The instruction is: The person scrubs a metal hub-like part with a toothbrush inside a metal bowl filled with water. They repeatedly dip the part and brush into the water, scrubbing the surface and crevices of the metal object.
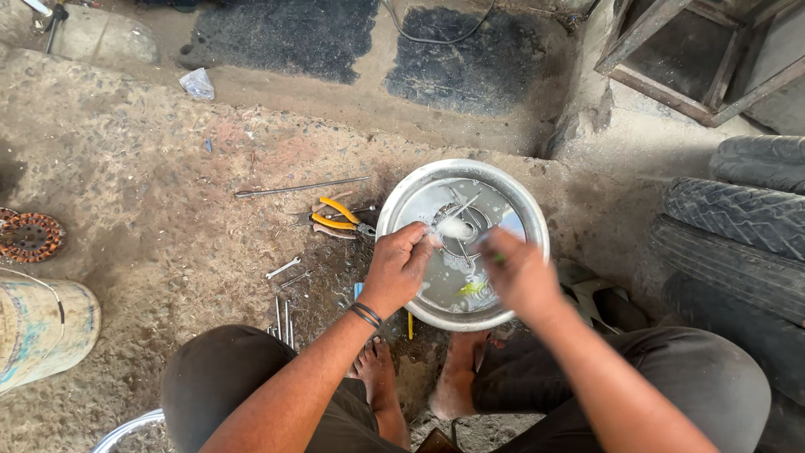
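Your left hand (398, 267) pinches a small pale part (454, 227) over the metal basin (394, 208), your blurred right hand (521, 277) closed just beside it.

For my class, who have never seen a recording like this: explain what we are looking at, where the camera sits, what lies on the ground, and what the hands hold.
There is one picture, taken from a camera worn on a person's head, looking down. The person squats on a dirt floor; both bare feet show below. Both hands work over a round metal basin holding cloudy liquid and metal parts. The left hand pinches a small pale part at the basin's middle. The right hand is blurred; what it grips cannot be told. On the ground to the left lie yellow-handled pliers, a long metal rod and several spanners. Stacked tyres stand at the right.
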